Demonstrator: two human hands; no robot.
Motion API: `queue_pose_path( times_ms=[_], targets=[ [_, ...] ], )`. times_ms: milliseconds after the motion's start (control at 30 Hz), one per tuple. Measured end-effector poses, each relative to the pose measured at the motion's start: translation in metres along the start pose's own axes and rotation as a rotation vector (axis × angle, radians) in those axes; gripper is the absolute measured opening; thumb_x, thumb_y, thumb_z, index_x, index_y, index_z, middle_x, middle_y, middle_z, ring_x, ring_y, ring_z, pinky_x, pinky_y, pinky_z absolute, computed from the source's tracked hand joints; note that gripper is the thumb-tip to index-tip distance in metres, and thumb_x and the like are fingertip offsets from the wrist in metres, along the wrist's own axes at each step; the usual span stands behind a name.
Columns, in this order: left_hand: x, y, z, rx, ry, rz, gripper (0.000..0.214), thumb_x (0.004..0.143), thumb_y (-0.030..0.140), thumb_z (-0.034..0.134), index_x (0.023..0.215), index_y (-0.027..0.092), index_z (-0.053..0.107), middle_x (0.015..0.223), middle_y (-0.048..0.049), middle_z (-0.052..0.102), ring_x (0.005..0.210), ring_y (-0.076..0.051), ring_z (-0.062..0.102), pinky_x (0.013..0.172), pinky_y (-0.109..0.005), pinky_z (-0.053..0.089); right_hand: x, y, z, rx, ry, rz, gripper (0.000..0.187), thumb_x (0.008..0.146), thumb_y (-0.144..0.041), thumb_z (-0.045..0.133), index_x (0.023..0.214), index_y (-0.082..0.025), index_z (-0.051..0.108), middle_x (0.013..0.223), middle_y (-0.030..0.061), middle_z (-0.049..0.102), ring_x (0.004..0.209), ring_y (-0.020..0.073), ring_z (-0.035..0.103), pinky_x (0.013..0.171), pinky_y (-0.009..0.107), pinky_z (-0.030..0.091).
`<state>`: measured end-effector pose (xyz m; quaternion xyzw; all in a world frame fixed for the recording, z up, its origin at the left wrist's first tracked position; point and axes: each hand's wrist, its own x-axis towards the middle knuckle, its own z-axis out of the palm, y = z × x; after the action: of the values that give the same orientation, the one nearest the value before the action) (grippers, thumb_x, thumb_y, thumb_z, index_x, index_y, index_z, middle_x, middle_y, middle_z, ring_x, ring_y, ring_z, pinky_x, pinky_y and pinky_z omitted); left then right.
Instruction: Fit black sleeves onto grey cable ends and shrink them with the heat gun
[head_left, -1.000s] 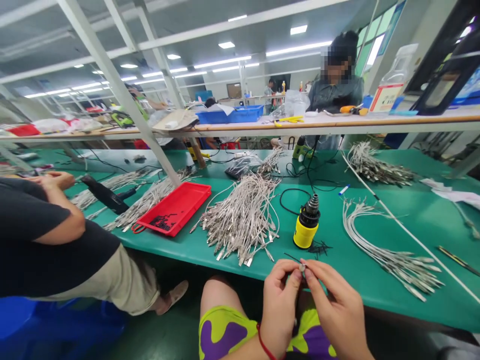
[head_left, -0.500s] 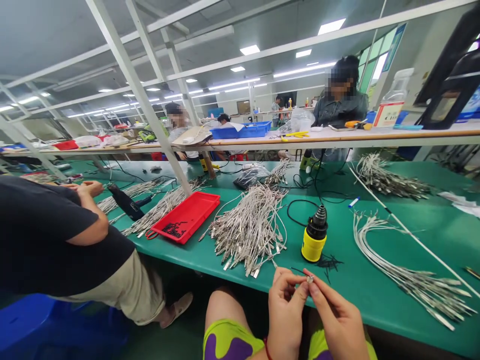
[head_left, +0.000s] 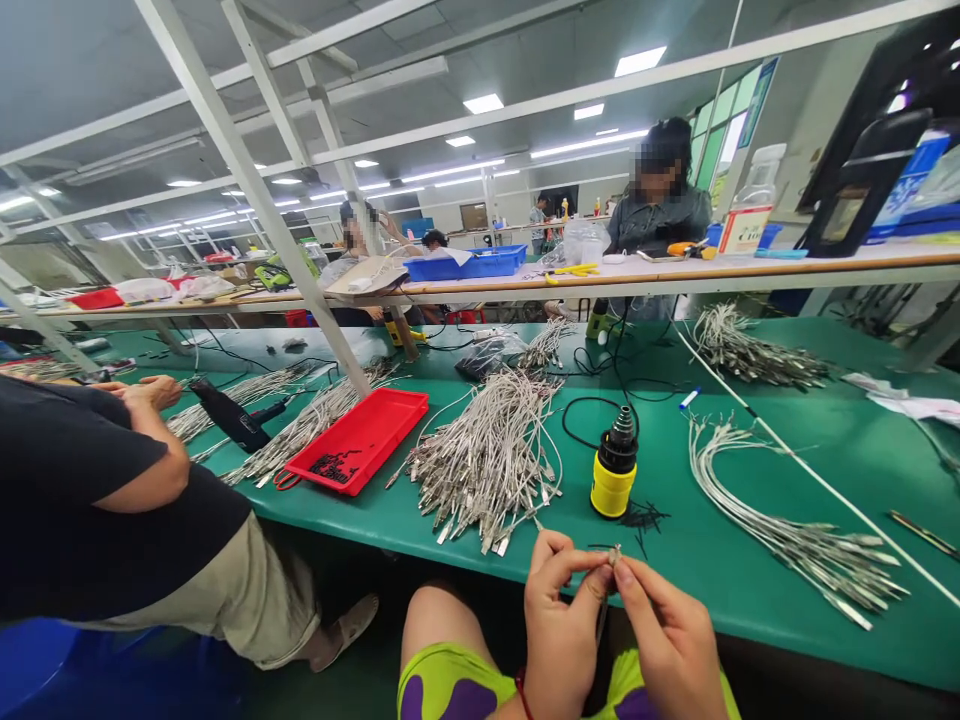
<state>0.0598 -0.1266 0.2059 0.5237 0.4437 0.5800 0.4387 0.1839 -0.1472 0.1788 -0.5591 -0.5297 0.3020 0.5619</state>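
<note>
Just over the near edge of the green bench (head_left: 712, 560), both hands are raised and close together, neither one released. Left hand (head_left: 559, 625) clenched around a tiny metal connector (head_left: 615, 553), thumb and forefinger pinching it from the left; right hand (head_left: 670, 640) grasping the same piece from the right, its fingertips (head_left: 624, 572) pressed against it. A thin stem running down from the connector between the two hands, too fine to identify.

Just beyond the hands, a yellow-bodied tool (head_left: 613, 470) with a black ridged nozzle, upright on the bench, a black cord (head_left: 581, 420) looping behind it and short black snippets (head_left: 643, 515) by its right side. To the left of that tool, a big tangled heap of braided cables (head_left: 487, 465) with metal ends; to the right, a looser cable bundle (head_left: 795, 550). Farther left, a red plastic tray (head_left: 352, 440) holding black bits. At the left, a seated co-worker in a black T-shirt (head_left: 90, 470), beside a black handheld tool (head_left: 229, 415). Across the bench, a wooden-edged shelf (head_left: 675, 268) carrying a blue crate (head_left: 465, 262).
</note>
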Motion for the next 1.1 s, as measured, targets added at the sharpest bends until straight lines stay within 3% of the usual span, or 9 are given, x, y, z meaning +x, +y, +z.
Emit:
queue_pose_path(
  times_ms=[167,367,567,767,967,1100],
  targets=[
    [0.003,0.001,0.001,0.000,-0.041,-0.003,0.011,0.091,0.029,0.074,0.086,0.021,0.080,0.087,-0.0027,0.052,0.085,-0.020,0.056,0.077,-0.030,0.046,0.008,-0.011,-0.008,-0.011,-0.032,-0.137,0.022,0.096,-0.036,0.066,0.102,-0.024,0.083,0.096,0.0089,0.079,0.084,0.0228,0.073,0.077,0.026,0.057],
    [0.009,0.004,0.002,-0.223,-0.159,-0.048,0.012,0.089,0.029,0.078,0.084,0.018,0.076,0.089,-0.0046,0.060,0.089,-0.020,0.057,0.081,-0.031,0.047,0.014,-0.009,-0.009,0.238,-0.128,-0.004,0.032,0.094,-0.036,0.068,0.067,-0.021,0.075,0.063,0.0028,0.062,0.065,0.0195,0.060,0.064,0.028,0.051],
    [0.010,0.008,0.008,-0.562,-0.209,-0.235,0.022,0.091,0.031,0.076,0.107,0.018,0.070,0.086,-0.0021,0.064,0.069,-0.010,0.054,0.062,-0.022,0.046,0.010,-0.007,-0.003,0.354,-0.087,0.003,0.027,0.093,-0.032,0.070,0.070,-0.020,0.075,0.070,0.0046,0.067,0.068,0.0189,0.059,0.066,0.029,0.048],
    [0.010,0.013,0.009,-0.544,-0.183,-0.284,0.028,0.085,0.034,0.082,0.102,0.016,0.071,0.089,-0.0059,0.072,0.058,-0.008,0.054,0.049,-0.019,0.043,0.006,-0.015,0.000,0.360,-0.101,0.041,0.037,0.094,-0.039,0.069,0.063,-0.018,0.072,0.063,0.0050,0.063,0.063,0.0180,0.057,0.062,0.029,0.048],
    [0.005,0.018,0.010,-0.639,-0.177,-0.274,0.026,0.084,0.034,0.082,0.101,0.017,0.072,0.089,-0.0061,0.073,0.059,-0.009,0.056,0.050,-0.018,0.044,0.005,-0.022,0.006,0.429,-0.053,0.078,0.045,0.089,-0.052,0.071,0.059,-0.019,0.070,0.058,0.0056,0.061,0.058,0.0185,0.055,0.056,0.029,0.049],
    [0.004,0.019,0.011,-0.656,-0.168,-0.255,0.020,0.086,0.031,0.080,0.097,0.017,0.071,0.091,-0.0054,0.073,0.055,-0.007,0.052,0.048,-0.017,0.043,0.002,-0.020,0.007,0.446,-0.066,0.099,0.046,0.091,-0.050,0.070,0.057,-0.019,0.067,0.058,0.0049,0.060,0.058,0.0179,0.054,0.057,0.029,0.048]
  ],
)
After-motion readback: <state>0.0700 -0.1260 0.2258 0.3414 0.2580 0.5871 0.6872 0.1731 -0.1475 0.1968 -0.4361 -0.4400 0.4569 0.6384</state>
